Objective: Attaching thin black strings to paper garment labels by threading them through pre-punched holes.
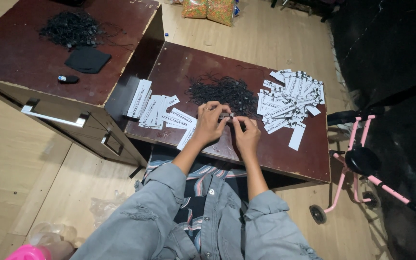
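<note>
Both hands meet over the low desk (309,163), the left hand (209,123) and right hand (246,136) pinching a small tag (227,115) between fingertips, wrists bent inward, forearms angled up from the lap. The tag sits just below the black string pile (225,91). A loose pinch could drop it among the printed tags (290,101), or snag neighbouring strings.

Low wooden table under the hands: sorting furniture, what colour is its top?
Dark reddish-brown table top, seen in the head view.
</note>
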